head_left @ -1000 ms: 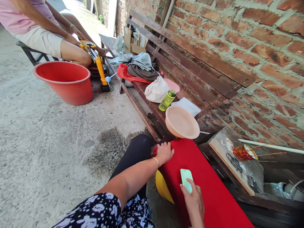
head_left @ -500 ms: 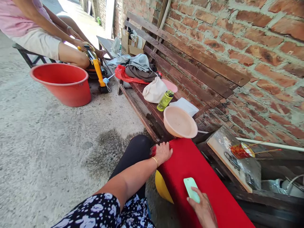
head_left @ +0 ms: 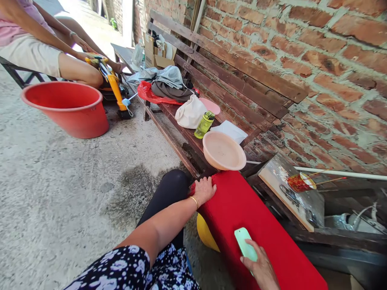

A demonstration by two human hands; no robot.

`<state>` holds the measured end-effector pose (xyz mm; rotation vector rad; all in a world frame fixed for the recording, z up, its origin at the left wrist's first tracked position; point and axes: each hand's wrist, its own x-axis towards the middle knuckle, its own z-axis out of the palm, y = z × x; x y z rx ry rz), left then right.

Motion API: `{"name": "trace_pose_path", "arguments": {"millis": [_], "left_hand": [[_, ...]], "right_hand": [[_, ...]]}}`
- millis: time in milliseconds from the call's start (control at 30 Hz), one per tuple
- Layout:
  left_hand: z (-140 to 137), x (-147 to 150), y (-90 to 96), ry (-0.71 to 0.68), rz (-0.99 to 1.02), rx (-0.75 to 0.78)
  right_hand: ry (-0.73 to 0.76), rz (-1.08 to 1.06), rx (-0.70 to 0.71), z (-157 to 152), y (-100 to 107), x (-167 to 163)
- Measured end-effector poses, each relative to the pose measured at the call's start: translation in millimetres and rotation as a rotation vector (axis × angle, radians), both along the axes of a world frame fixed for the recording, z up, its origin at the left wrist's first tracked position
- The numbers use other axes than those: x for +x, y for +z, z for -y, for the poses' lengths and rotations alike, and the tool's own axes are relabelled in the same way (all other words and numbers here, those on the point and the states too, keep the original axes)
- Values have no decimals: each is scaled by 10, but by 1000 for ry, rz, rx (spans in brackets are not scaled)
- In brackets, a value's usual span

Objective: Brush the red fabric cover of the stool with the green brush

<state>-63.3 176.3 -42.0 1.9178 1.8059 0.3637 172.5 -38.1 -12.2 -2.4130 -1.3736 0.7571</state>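
A red cloth (head_left: 260, 225) lies stretched flat over a long narrow surface in front of me. My left hand (head_left: 204, 190), with a gold bangle at the wrist, is at its far left corner, fingers curled over the edge and holding the cloth down. My right hand (head_left: 260, 262) grips a pale green scrub brush (head_left: 244, 241) with a small hole in its end. The brush rests on the cloth, and its bristles are hidden beneath. Just beyond the cloth's far end sits a shallow peach basin (head_left: 224, 151).
A wooden bench (head_left: 193, 139) holds a green bottle (head_left: 204, 125), a white bag (head_left: 190, 112) and clothes. At left stand a red tub (head_left: 66, 117) and a seated person (head_left: 45, 52). On the right, a board (head_left: 281, 185) carries a red cup (head_left: 299, 183); a brick wall rises behind.
The view has shifted slightly, so the surroundings sit a little further left. Relative to the cloth, the right hand and brush have moved slightly nearer me; the left hand stays at the corner.
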Motion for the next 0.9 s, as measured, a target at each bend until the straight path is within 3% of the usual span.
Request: {"name": "trace_pose_path", "arguments": {"millis": [233, 467, 533, 733, 900], "left_hand": [[-24, 6, -26, -2, -13, -13], [-23, -2, -2, -11, -17, -20], [-19, -9, 6, -10, -20, -16], [-12, -12, 29, -17, -44, -16], [-5, -17, 44, -22, -47, -14]], "right_hand": [[175, -45, -14, -237, 158, -491], [79, 52, -94, 242, 115, 180], [66, 49, -88, 274, 180, 186], [124, -21, -47, 41, 270, -223], [64, -35, -88, 316, 166, 154]]}}
